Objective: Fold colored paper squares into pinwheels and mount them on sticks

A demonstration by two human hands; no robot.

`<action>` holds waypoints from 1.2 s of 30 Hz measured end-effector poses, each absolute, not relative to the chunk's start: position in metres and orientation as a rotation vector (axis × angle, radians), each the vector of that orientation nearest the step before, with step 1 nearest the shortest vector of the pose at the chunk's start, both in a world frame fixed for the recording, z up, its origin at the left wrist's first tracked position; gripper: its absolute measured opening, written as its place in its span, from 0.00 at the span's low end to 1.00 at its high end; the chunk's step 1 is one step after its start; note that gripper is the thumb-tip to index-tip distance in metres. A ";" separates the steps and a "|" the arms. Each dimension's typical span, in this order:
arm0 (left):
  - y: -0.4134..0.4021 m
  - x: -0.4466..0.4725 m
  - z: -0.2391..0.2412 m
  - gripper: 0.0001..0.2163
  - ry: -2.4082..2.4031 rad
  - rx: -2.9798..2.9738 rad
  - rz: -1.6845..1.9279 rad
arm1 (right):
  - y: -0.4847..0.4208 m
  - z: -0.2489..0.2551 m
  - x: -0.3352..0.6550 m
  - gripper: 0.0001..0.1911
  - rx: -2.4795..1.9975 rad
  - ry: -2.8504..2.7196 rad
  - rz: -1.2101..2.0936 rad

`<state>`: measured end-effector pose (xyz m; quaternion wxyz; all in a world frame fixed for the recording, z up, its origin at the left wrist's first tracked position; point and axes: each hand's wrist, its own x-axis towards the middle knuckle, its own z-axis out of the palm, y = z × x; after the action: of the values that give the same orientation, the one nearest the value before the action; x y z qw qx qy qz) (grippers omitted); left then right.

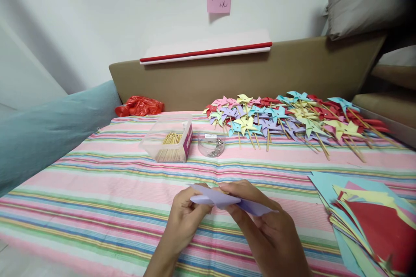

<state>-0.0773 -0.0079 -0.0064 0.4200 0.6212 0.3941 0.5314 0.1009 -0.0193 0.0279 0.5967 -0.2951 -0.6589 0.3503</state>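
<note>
Between my two hands is a folded purple paper pinwheel, held above the striped cloth and seen nearly edge-on. My left hand pinches its left side between thumb and fingers. Closed around the middle and right of the paper is my right hand, thumb below and fingers above. Whether a pin or stick sits in the folds I cannot tell. Beyond the hands stand a clear round dish of small metal pins and a clear plastic box of wooden sticks.
Finished pinwheels on sticks lie heaped at the back right. Loose coloured paper sheets are stacked at the right front. A red plastic bag rests at the back left, against the brown backboard. Everything stands on a striped cloth.
</note>
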 end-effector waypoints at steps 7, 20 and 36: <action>-0.008 -0.078 -0.007 0.10 1.003 1.556 1.315 | -0.019 0.027 0.097 0.11 -0.670 -1.468 0.830; -0.004 -0.082 -0.006 0.04 0.781 1.587 1.360 | -0.017 0.023 0.103 0.15 -0.543 -1.585 0.847; -0.004 -0.091 0.005 0.05 0.810 1.648 1.354 | -0.021 0.001 0.097 0.23 -0.619 -1.520 0.918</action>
<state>-0.0914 -0.0040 0.0053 0.4169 0.6565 0.3226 0.5396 0.0969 -0.0213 0.0009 0.5897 -0.2657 -0.6529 0.3942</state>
